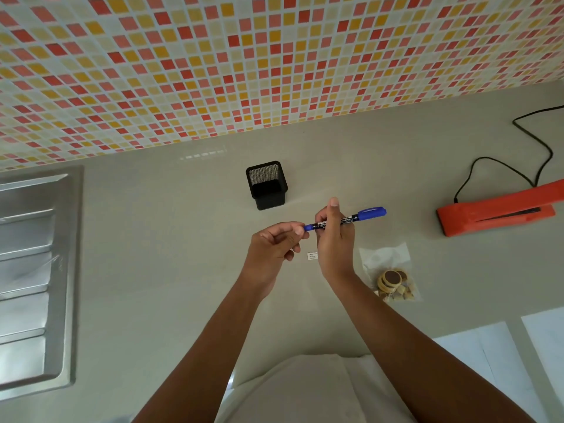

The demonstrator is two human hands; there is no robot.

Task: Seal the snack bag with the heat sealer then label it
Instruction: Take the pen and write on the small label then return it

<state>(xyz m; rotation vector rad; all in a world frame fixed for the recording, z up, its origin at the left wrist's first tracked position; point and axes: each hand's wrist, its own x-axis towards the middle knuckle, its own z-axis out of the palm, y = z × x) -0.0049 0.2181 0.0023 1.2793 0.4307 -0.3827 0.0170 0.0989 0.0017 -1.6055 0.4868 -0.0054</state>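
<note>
My right hand (334, 239) grips a blue marker (366, 215) around its barrel and holds it level above the counter. Its large blue cap points right. My left hand (276, 250) pinches the marker's small blue left end between thumb and fingers. A small white label (312, 256) lies on the counter just below, between my hands. The clear snack bag (387, 270) with round biscuits in it lies flat to the right of my right wrist. The orange heat sealer (494, 213) rests at the far right, its black cord (500, 166) trailing toward the wall.
A black mesh pen holder (267, 184) stands behind my hands. A steel sink drainboard (30, 270) fills the left edge. The tiled wall (244, 62) backs the grey counter (168, 239). White surfaces (476, 355) lie at the lower right.
</note>
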